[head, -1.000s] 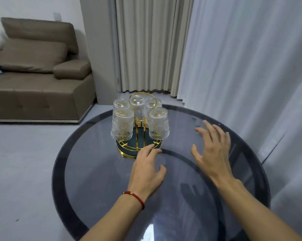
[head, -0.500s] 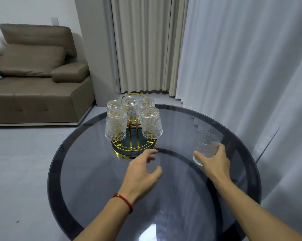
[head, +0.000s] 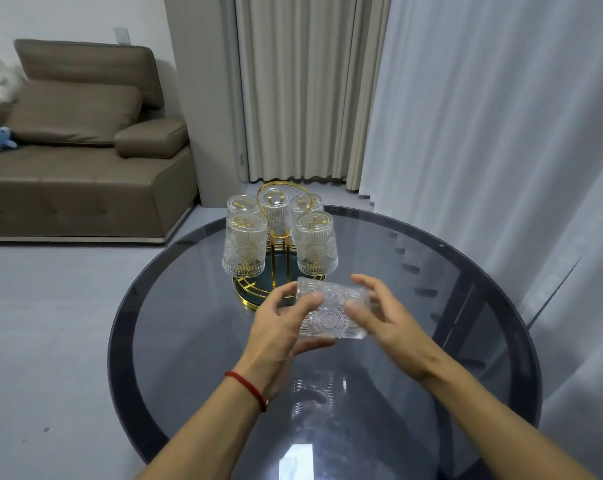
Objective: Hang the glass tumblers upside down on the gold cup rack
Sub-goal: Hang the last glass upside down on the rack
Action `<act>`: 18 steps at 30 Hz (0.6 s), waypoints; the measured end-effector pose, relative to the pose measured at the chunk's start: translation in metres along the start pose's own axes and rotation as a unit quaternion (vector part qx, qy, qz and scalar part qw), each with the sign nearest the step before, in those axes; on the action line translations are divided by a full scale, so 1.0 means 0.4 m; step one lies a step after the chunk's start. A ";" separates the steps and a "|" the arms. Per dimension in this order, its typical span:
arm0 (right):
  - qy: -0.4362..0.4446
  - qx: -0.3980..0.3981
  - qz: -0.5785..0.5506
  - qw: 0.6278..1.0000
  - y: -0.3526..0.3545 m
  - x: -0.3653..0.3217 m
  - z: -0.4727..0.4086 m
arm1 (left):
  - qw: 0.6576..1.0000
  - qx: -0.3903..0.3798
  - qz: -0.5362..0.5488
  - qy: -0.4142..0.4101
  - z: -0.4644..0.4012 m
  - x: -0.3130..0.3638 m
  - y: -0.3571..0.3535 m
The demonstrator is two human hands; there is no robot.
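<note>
The gold cup rack (head: pixel 280 252) stands on a dark round base at the far middle of the round glass table (head: pixel 189 341). Several embossed glass tumblers hang on it upside down, among them the front-left one (head: pixel 243 249) and the front-right one (head: pixel 316 248). Just in front of the rack, a loose glass tumbler (head: pixel 331 311) lies on its side above the table. My left hand (head: pixel 282 327) and my right hand (head: pixel 385 315) both hold it, one at each end.
A brown sofa (head: pixel 85 161) stands on the grey floor to the far left. Beige curtains (head: pixel 300 91) and white sheer curtains (head: pixel 501 133) hang close behind and to the right of the table.
My right hand picked the tumbler up from the table's right side and carried it left to the middle. My left hand rose and took hold of it too.
</note>
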State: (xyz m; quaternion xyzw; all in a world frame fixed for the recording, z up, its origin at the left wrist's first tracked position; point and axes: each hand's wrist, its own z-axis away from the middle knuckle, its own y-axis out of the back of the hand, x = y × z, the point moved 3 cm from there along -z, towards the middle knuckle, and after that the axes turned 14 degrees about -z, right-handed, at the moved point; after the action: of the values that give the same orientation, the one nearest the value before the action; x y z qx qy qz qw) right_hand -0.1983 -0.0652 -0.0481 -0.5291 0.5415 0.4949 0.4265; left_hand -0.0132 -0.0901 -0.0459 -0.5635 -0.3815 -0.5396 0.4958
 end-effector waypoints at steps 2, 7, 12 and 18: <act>-0.039 0.003 -0.094 0.995 -0.009 0.010 -0.008 | 1.000 -0.001 0.018 0.001 0.000 0.008 0.009; 0.023 0.077 0.014 0.997 -0.014 -0.031 -0.026 | 0.990 0.039 -0.133 -0.032 -0.019 0.005 0.038; 0.171 0.115 0.264 0.942 -0.037 -0.146 -0.053 | 0.822 0.135 -0.538 -0.133 -0.071 -0.046 0.096; 0.231 0.091 0.317 0.915 -0.100 -0.280 -0.152 | 0.721 0.065 -0.664 -0.185 -0.105 -0.107 0.101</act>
State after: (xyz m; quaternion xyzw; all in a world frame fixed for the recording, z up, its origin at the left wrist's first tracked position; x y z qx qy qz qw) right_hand -0.1463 -0.1064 0.0678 -0.3881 0.8069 0.4170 0.1562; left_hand 0.0105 -0.1352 -0.0971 -0.2205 -0.7760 -0.5899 -0.0348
